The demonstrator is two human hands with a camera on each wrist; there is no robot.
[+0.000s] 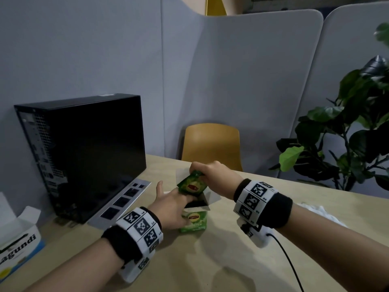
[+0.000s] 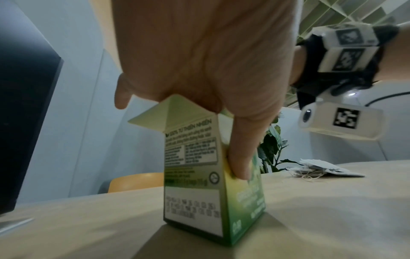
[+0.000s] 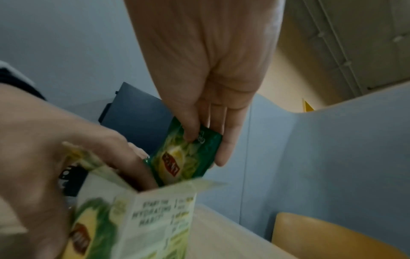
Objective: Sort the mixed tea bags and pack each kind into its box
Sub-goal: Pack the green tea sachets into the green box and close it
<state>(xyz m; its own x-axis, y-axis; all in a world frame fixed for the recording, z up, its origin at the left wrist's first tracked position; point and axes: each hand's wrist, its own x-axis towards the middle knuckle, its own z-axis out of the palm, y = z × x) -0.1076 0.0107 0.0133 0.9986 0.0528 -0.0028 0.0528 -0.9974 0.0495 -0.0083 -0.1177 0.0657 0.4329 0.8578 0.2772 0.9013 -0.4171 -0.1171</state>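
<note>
A small green tea box (image 1: 194,221) (image 2: 210,184) (image 3: 133,219) stands upright on the table with its top flaps open. My left hand (image 1: 170,207) (image 2: 221,87) grips it from above, thumb down one side and a finger reaching into the opening. My right hand (image 1: 207,169) (image 3: 210,105) pinches the top of a green tea bag sachet (image 1: 192,186) (image 3: 188,157) with a red logo. The sachet hangs tilted over the box's opening, its lower end just inside.
A black computer case (image 1: 84,152) stands at the left on a grey slab. A white and blue Lagundi box (image 1: 17,243) sits open at the near left. White tea bags (image 2: 321,169) lie at the right. A yellow chair (image 1: 211,144) and a plant (image 1: 347,133) stand beyond the table.
</note>
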